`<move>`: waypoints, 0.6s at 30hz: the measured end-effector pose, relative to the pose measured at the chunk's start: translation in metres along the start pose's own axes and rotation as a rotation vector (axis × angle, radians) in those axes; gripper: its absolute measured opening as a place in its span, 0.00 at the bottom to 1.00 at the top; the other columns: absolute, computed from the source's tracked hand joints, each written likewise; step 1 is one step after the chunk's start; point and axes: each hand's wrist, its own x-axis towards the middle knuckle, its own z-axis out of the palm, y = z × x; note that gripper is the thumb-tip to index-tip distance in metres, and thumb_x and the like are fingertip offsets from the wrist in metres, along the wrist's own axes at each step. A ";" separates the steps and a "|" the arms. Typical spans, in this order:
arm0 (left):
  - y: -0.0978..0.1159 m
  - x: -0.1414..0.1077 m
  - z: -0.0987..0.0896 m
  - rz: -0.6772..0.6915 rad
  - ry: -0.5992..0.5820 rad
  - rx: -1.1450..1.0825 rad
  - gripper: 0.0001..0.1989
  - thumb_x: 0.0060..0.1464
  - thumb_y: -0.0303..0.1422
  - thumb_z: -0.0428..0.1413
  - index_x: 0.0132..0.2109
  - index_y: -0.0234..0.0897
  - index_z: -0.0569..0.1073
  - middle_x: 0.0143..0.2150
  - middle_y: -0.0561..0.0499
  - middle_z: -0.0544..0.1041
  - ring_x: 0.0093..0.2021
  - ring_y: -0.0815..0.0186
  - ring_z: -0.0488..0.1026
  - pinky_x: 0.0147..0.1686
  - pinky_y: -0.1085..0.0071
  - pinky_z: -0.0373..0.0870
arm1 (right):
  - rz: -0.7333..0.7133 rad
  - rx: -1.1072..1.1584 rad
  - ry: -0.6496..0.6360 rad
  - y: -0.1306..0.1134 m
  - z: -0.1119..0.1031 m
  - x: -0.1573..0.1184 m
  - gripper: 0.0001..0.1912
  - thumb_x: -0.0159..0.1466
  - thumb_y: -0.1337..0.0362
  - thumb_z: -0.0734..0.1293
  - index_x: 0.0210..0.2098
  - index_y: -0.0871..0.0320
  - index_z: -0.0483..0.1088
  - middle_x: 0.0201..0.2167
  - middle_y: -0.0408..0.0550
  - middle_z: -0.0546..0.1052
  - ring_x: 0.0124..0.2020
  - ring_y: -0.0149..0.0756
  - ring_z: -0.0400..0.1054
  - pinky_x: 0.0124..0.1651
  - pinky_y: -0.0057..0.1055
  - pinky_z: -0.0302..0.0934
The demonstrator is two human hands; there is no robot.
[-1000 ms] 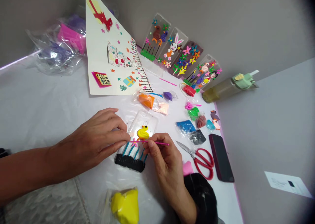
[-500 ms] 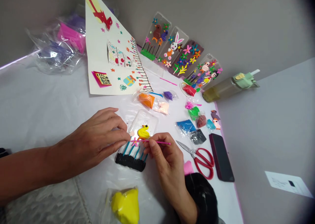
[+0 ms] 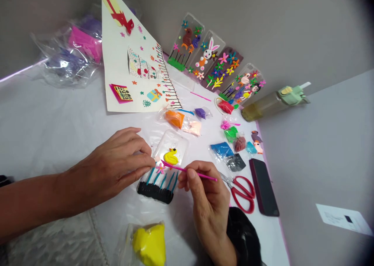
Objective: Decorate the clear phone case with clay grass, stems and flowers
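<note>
A clear phone case [image 3: 179, 138] lies flat on the table. It bears a yellow clay duck [image 3: 171, 156], a pink clay flower [image 3: 160, 167], teal stems and a black clay strip [image 3: 154, 192] along its near end. My left hand [image 3: 125, 160] reaches over the case's left side, fingertips pinched together; a small pale pink bit shows beside them, and what they hold is hidden. In my right hand [image 3: 201, 188], between thumb and fingers, is a slim pink clay modelling tool [image 3: 204, 176]. The tool's flat tip is just above the flower, near my left fingertips.
Bagged yellow clay [image 3: 149, 243] lies in front. Scissors [image 3: 244, 194], a phone [image 3: 263, 187] and several clay bags, including blue [image 3: 221, 149] and orange [image 3: 174, 118], lie to the right and behind. Decorated cases [image 3: 208, 55], a bottle [image 3: 274, 102] and a decorated card [image 3: 117, 78] stand at the back.
My right hand has drawn back to the right with the pink tool, whose tip has moved away from my left fingertips. My left hand has stayed put.
</note>
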 end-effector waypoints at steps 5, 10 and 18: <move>0.000 0.000 0.001 0.009 0.017 -0.029 0.12 0.79 0.26 0.52 0.53 0.47 0.78 0.47 0.55 0.79 0.51 0.63 0.75 0.79 0.56 0.54 | -0.112 -0.116 -0.041 -0.001 0.000 -0.010 0.07 0.80 0.66 0.70 0.44 0.51 0.77 0.31 0.38 0.82 0.30 0.28 0.79 0.35 0.21 0.73; 0.001 0.000 0.000 -0.002 0.015 -0.029 0.12 0.80 0.27 0.51 0.52 0.47 0.78 0.46 0.55 0.80 0.50 0.62 0.76 0.78 0.55 0.56 | -0.327 -0.338 -0.028 -0.004 0.002 -0.009 0.06 0.80 0.64 0.72 0.43 0.52 0.76 0.30 0.39 0.84 0.27 0.30 0.81 0.33 0.22 0.75; -0.001 0.000 0.001 0.031 0.017 -0.013 0.11 0.80 0.27 0.51 0.53 0.46 0.78 0.46 0.55 0.78 0.51 0.63 0.75 0.79 0.57 0.54 | -0.469 -0.514 -0.065 -0.007 0.004 -0.005 0.15 0.85 0.55 0.66 0.42 0.54 0.74 0.29 0.38 0.84 0.25 0.27 0.81 0.31 0.19 0.73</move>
